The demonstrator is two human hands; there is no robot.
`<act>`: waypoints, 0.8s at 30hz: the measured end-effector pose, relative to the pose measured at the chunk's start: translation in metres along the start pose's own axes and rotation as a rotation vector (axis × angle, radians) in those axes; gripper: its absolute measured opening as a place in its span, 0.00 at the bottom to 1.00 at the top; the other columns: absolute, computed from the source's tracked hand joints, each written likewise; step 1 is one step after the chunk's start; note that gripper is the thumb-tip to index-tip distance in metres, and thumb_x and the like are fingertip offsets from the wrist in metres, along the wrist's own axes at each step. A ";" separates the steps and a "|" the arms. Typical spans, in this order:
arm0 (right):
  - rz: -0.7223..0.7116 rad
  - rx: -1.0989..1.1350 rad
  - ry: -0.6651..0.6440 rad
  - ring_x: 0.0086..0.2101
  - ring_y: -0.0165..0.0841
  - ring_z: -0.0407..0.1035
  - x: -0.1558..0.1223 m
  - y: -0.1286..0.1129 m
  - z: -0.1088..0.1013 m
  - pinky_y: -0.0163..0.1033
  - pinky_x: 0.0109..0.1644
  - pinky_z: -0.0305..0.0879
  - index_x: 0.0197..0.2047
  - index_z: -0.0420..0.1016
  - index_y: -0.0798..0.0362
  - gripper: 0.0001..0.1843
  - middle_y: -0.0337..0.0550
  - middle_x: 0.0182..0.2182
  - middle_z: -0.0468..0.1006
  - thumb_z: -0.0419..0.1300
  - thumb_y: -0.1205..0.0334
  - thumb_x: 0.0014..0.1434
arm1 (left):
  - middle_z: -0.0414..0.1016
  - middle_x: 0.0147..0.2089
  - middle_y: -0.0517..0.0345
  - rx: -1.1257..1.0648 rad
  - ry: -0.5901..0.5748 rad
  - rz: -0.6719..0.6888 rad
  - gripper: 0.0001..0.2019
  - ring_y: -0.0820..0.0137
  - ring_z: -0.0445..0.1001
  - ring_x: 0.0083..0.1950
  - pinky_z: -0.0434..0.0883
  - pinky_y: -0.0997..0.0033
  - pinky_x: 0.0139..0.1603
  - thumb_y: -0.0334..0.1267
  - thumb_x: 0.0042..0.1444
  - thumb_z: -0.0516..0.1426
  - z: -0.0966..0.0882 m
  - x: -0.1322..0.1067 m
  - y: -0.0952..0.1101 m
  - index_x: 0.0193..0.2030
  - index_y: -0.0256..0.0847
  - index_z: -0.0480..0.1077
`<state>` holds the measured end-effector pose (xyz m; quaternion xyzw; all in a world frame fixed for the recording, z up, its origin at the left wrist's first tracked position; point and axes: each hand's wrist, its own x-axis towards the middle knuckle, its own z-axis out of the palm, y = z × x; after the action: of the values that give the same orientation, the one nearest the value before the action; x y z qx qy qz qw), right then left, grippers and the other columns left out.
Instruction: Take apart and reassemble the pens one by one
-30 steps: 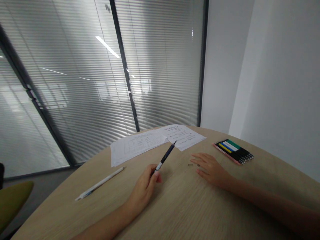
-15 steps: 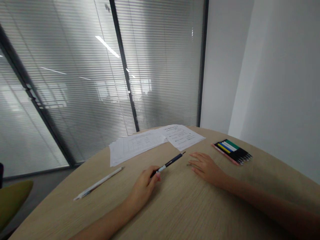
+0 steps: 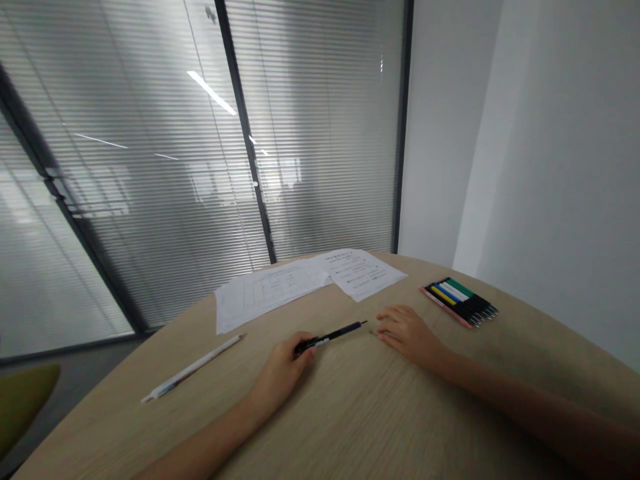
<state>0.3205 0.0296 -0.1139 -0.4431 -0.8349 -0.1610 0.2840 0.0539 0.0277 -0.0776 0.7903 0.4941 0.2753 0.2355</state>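
In my left hand (image 3: 283, 367), closed around its rear end, is a slim dark pen (image 3: 340, 332) with a pale band and a thin pointed tip. It points right, toward my right hand (image 3: 405, 333). The thumb and fingers of that hand come together low over the tabletop. From their tips a small thin piece (image 3: 371, 332) sticks out, too small to identify. The pen tip is just short of this piece, apart from it. To the left a white pen (image 3: 193, 369) lies on the table.
A row of pens (image 3: 457, 302) with black, green, white, blue and yellow barrels and a pink edge lies at the right. Printed sheets (image 3: 273, 293) overlap at the back of the round wooden table (image 3: 350, 413). A yellow-green chair (image 3: 25, 400) stands at the left edge.
The pen in my left hand has tilted, its tip now lower and nearer the table. My right hand has shifted very slightly. The view has drifted a little.
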 end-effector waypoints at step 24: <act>-0.009 0.028 -0.024 0.39 0.33 0.64 0.005 0.000 0.005 0.41 0.44 0.60 0.29 0.73 0.53 0.05 0.44 0.35 0.73 0.56 0.67 0.52 | 0.74 0.35 0.56 -0.026 0.008 -0.046 0.14 0.65 0.70 0.37 0.65 0.69 0.39 0.40 0.45 0.49 -0.001 0.002 0.001 0.37 0.38 0.68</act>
<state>0.3169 0.0350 -0.1149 -0.4372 -0.8425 -0.1453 0.2792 0.0547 0.0289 -0.0755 0.7745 0.5094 0.2793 0.2503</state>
